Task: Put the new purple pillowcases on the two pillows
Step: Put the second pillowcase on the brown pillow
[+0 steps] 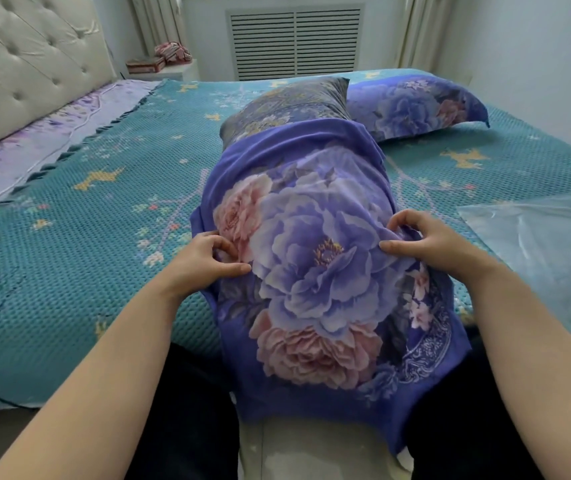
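A pillow (287, 105) with a dark patterned cover lies lengthwise on the bed, its far end bare. A purple pillowcase (315, 258) printed with large purple and pink flowers covers its near part and hangs over the bed's edge. My left hand (208, 258) pinches the pillowcase's cloth at its left side. My right hand (426, 239) pinches the cloth at the right side. A second pillow (415, 105), in a matching purple flowered pillowcase, lies at the far right of the bed.
The bed has a teal knitted bedspread (104, 202) and a tufted beige headboard (24, 60) on the left. A clear plastic bag (540, 251) lies on the bed at the right. A nightstand (159, 69) with small items stands by the far wall.
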A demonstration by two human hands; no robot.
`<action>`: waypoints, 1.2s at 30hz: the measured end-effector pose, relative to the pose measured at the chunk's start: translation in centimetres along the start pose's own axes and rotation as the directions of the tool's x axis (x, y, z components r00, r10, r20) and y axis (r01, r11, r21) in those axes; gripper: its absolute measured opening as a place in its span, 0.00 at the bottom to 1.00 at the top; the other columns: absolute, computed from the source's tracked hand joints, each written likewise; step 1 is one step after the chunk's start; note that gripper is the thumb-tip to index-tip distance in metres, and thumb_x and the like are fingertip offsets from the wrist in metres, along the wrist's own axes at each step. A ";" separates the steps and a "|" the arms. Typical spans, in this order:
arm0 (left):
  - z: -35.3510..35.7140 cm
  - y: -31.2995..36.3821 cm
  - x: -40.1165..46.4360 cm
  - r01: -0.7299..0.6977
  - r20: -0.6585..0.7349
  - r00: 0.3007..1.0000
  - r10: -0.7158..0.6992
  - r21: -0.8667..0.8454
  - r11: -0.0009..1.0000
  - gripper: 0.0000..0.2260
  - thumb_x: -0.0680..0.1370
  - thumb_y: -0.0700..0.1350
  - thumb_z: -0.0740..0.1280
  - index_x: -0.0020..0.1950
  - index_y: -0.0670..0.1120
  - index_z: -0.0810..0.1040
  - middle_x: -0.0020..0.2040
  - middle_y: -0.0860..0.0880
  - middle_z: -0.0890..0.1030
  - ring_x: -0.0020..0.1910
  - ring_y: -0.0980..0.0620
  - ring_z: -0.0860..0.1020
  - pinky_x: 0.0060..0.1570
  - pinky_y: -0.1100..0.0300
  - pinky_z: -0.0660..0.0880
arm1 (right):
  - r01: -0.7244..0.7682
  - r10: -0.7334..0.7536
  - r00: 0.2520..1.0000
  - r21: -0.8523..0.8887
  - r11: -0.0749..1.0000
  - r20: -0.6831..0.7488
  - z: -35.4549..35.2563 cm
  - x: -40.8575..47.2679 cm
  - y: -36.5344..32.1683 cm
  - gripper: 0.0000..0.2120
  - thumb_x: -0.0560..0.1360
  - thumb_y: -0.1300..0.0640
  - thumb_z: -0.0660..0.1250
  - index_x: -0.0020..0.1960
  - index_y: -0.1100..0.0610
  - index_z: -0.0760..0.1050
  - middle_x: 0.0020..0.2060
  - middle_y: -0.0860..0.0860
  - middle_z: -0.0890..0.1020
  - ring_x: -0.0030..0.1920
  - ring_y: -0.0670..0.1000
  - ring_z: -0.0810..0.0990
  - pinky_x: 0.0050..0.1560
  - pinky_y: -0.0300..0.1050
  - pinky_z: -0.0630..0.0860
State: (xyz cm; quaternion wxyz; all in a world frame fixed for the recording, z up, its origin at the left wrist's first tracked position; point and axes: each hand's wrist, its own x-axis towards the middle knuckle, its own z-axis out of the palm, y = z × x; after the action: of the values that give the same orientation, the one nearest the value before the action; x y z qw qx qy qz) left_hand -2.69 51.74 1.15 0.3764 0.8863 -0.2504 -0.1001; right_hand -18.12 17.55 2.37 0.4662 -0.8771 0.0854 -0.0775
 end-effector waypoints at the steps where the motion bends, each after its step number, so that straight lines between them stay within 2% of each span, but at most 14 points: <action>1: 0.2 0.2 -0.2 -0.033 -0.018 0.999 0.034 0.048 0.998 0.11 0.65 0.49 0.79 0.36 0.48 0.78 0.48 0.51 0.76 0.52 0.52 0.75 0.49 0.59 0.69 | 0.010 -0.011 1.000 -0.039 0.999 -0.025 0.0 -0.1 -0.1 0.10 0.66 0.49 0.75 0.42 0.50 0.76 0.49 0.52 0.75 0.48 0.47 0.74 0.48 0.36 0.69; 4: 0.1 0.3 -0.2 -0.088 -0.108 0.989 0.096 0.076 0.993 0.10 0.69 0.42 0.75 0.34 0.49 0.76 0.48 0.48 0.74 0.52 0.53 0.72 0.52 0.61 0.67 | 0.105 -0.128 0.966 -0.114 0.988 -0.223 0.6 -0.4 -0.2 0.10 0.67 0.56 0.76 0.36 0.45 0.75 0.49 0.53 0.74 0.52 0.49 0.74 0.54 0.28 0.66; 6: -0.2 0.2 -0.2 -0.114 -0.200 0.973 0.111 -0.001 0.994 0.11 0.73 0.40 0.72 0.34 0.48 0.73 0.40 0.48 0.75 0.43 0.50 0.74 0.51 0.54 0.73 | 0.209 -0.275 0.888 -0.211 0.955 -0.367 1.3 -0.5 -0.5 0.12 0.67 0.56 0.76 0.36 0.43 0.75 0.47 0.54 0.76 0.52 0.53 0.74 0.58 0.38 0.68; 8: -0.2 0.3 -0.2 -0.067 -0.329 0.942 0.065 0.006 0.998 0.08 0.76 0.41 0.67 0.39 0.45 0.71 0.35 0.49 0.74 0.38 0.47 0.73 0.42 0.54 0.70 | 0.272 -0.385 0.822 -0.303 0.913 -0.420 1.7 -0.5 -1.4 0.09 0.68 0.56 0.75 0.38 0.49 0.75 0.44 0.53 0.78 0.50 0.55 0.76 0.55 0.45 0.71; 10: 0.1 0.8 -0.3 -0.063 -0.450 0.890 0.075 0.043 0.997 0.06 0.78 0.42 0.64 0.43 0.44 0.70 0.36 0.48 0.73 0.38 0.47 0.71 0.39 0.56 0.64 | 0.255 -0.391 0.809 -0.338 0.906 -0.438 2.0 -0.3 -2.7 0.08 0.71 0.54 0.73 0.40 0.54 0.74 0.43 0.49 0.80 0.46 0.54 0.79 0.50 0.49 0.74; 13: 0.0 1.2 0.3 -0.094 -0.554 0.831 0.042 -0.065 0.993 0.05 0.79 0.41 0.62 0.44 0.43 0.68 0.35 0.48 0.71 0.38 0.47 0.69 0.38 0.56 0.62 | 0.214 -0.388 0.806 -0.393 0.895 -0.446 1.9 0.7 -4.9 0.09 0.75 0.50 0.68 0.44 0.54 0.71 0.40 0.50 0.81 0.41 0.57 0.79 0.44 0.52 0.75; 16: -0.1 0.7 1.8 -0.068 -0.515 0.854 -0.077 -0.258 0.964 0.10 0.80 0.41 0.60 0.40 0.48 0.65 0.33 0.51 0.67 0.37 0.50 0.67 0.39 0.58 0.62 | 0.148 -0.368 0.851 -0.502 0.852 -0.375 1.0 2.8 -7.0 0.10 0.77 0.49 0.65 0.47 0.56 0.69 0.37 0.55 0.79 0.40 0.61 0.77 0.41 0.50 0.71; 19: -0.1 0.6 2.7 -0.042 -0.376 0.920 -0.108 -0.370 0.928 0.10 0.80 0.48 0.61 0.39 0.49 0.66 0.35 0.48 0.71 0.36 0.52 0.68 0.42 0.55 0.66 | 0.061 -0.219 0.932 -0.472 0.879 -0.289 0.5 5.3 -8.5 0.09 0.78 0.51 0.62 0.50 0.57 0.67 0.38 0.56 0.75 0.42 0.59 0.74 0.43 0.50 0.70; 23: -1.2 -0.7 2.8 -0.007 -0.083 0.996 -0.016 -0.266 0.964 0.21 0.68 0.57 0.73 0.50 0.43 0.77 0.45 0.47 0.83 0.43 0.52 0.79 0.47 0.55 0.75 | 0.038 -0.076 0.993 -0.368 0.929 -0.088 -0.1 6.0 -9.1 0.12 0.77 0.48 0.65 0.50 0.57 0.69 0.37 0.48 0.74 0.40 0.50 0.73 0.37 0.44 0.66; 26: -1.0 -0.8 3.0 -0.109 -0.206 0.974 0.092 -0.075 0.991 0.21 0.66 0.57 0.71 0.41 0.38 0.78 0.34 0.46 0.79 0.33 0.54 0.74 0.37 0.55 0.70 | 0.045 0.001 0.994 -0.434 0.900 0.106 -0.4 5.4 -8.9 0.15 0.70 0.49 0.73 0.47 0.57 0.75 0.39 0.50 0.77 0.39 0.48 0.74 0.38 0.40 0.68; 29: 0.1 0.4 3.6 -0.123 -0.451 0.884 0.120 0.023 0.992 0.15 0.75 0.49 0.69 0.39 0.37 0.74 0.33 0.45 0.75 0.33 0.49 0.71 0.35 0.56 0.64 | 0.180 -0.259 0.963 -0.537 0.824 -0.073 0.6 5.5 -8.7 0.11 0.69 0.55 0.74 0.44 0.60 0.76 0.43 0.56 0.75 0.42 0.53 0.72 0.41 0.42 0.64; 32: 0.3 0.7 4.4 -0.109 -0.562 0.827 0.034 -0.100 0.989 0.12 0.77 0.48 0.66 0.39 0.42 0.72 0.36 0.44 0.75 0.36 0.48 0.71 0.36 0.56 0.63 | 0.224 -0.490 0.844 -0.687 0.692 -0.218 2.5 5.5 -9.5 0.06 0.73 0.57 0.68 0.47 0.60 0.75 0.50 0.58 0.77 0.45 0.61 0.77 0.44 0.49 0.70; 34: 0.0 0.4 5.1 -0.095 -0.567 0.823 -0.023 -0.177 0.980 0.15 0.78 0.46 0.66 0.34 0.47 0.66 0.33 0.47 0.73 0.35 0.49 0.69 0.35 0.57 0.61 | 0.158 -0.475 0.847 -0.741 0.653 -0.237 3.4 5.9 -10.1 0.06 0.76 0.57 0.62 0.50 0.58 0.72 0.48 0.61 0.79 0.44 0.66 0.77 0.41 0.53 0.71; 36: -0.1 0.1 5.8 -0.077 -0.542 0.840 -0.040 -0.191 0.978 0.17 0.77 0.45 0.66 0.32 0.48 0.63 0.30 0.51 0.70 0.34 0.49 0.69 0.35 0.56 0.62 | 0.071 -0.365 0.901 -0.752 0.655 -0.233 3.3 7.2 -10.3 0.06 0.77 0.55 0.59 0.52 0.56 0.70 0.46 0.64 0.79 0.45 0.68 0.76 0.41 0.53 0.70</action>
State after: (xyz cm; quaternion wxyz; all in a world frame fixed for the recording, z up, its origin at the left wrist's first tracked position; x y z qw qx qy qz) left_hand 2.25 48.72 1.39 0.5223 0.8321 -0.1307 0.1331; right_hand -9.59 24.32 9.48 0.0420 -0.9622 0.0858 -0.2550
